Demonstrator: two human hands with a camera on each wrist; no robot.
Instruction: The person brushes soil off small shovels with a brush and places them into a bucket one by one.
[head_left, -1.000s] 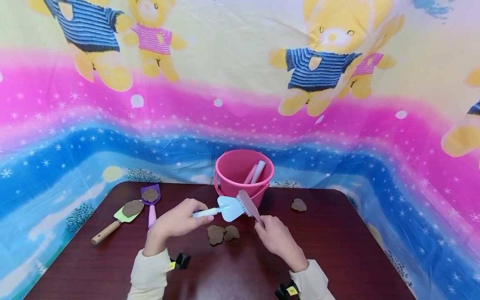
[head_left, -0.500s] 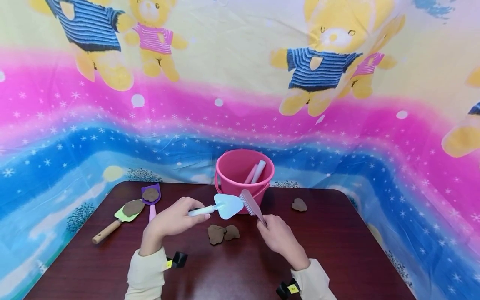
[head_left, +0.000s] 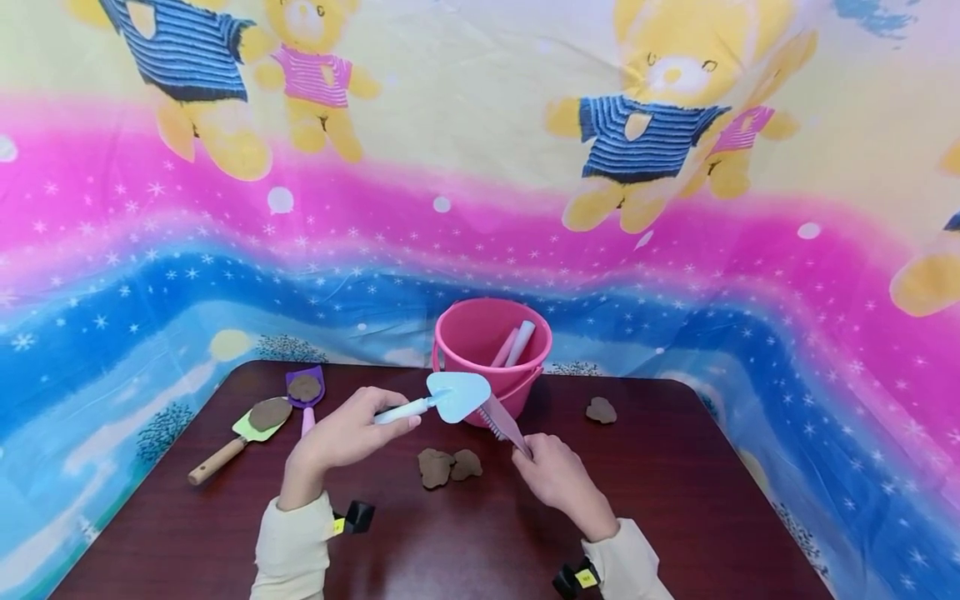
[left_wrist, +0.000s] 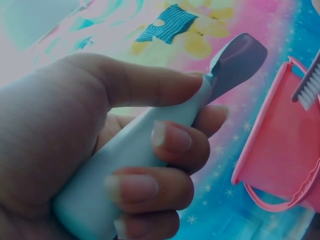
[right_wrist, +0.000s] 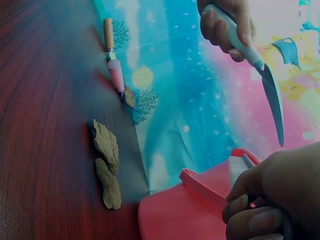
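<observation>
My left hand [head_left: 351,435] grips the white handle of a small trowel [head_left: 459,395], its pale blue blade raised in front of the bucket. Fingers curl round that handle in the left wrist view, the thumb lying along it toward the blade. My right hand [head_left: 561,483] holds a mauve brush [head_left: 510,427] with white bristles, just right of the trowel. In the head view the brush's far end overlaps the blade's lower right edge. The right wrist view shows the trowel blade [right_wrist: 274,102] edge-on, apart from the bristles [right_wrist: 236,171]; my fingers hide much of the brush.
Behind both tools stands a pink bucket [head_left: 459,354] with two handles sticking up inside. Brown clay-like lumps [head_left: 435,468] lie below the trowel, another lump [head_left: 601,410] to the right. At left, a green trowel [head_left: 242,429] and a purple shovel [head_left: 316,373] each bear a lump.
The trowel has risen and its blade has turned. The brush has gone from upright bristles against the blade's edge to lying lower, its end overlapped by the blade.
</observation>
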